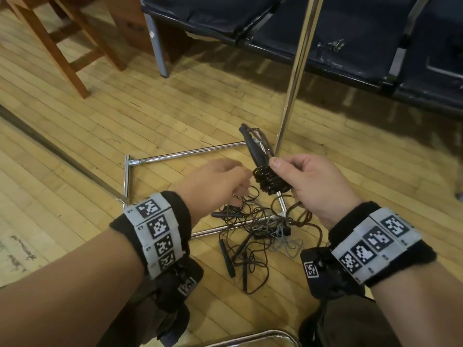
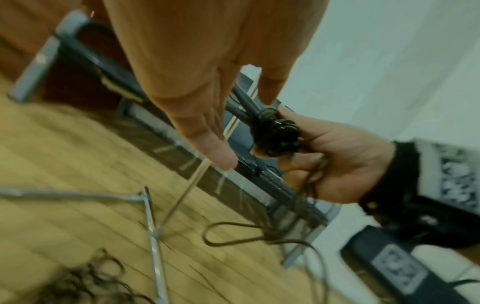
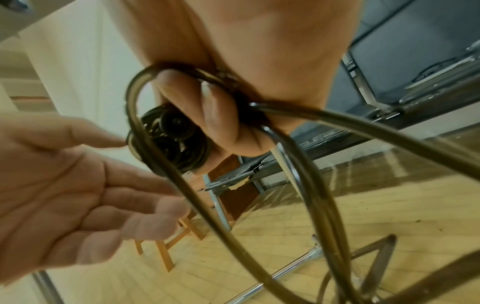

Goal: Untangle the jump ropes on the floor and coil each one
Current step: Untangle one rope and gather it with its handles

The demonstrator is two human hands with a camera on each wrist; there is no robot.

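My right hand (image 1: 295,176) grips a pair of black jump rope handles (image 1: 254,149) with dark cord wound round them in a coil (image 1: 269,180). The coil (image 3: 168,142) shows end-on beside my curled fingers (image 3: 221,121), and loose cord (image 3: 298,164) hangs down from that hand toward the floor. My left hand (image 1: 220,181) is just left of the coil, fingers relaxed and spread, holding nothing; its palm (image 3: 64,185) faces the coil. A tangle of dark and grey jump ropes (image 1: 255,229) with several black handles lies on the wooden floor below both hands.
A chrome rack base (image 1: 175,155) frames the tangle, with an upright chrome pole (image 1: 295,78) just behind the coil. Dark padded bench seats (image 1: 325,33) stand at the back, a wooden chair (image 1: 62,46) at the far left. A chrome tube (image 1: 263,335) curves near my knees.
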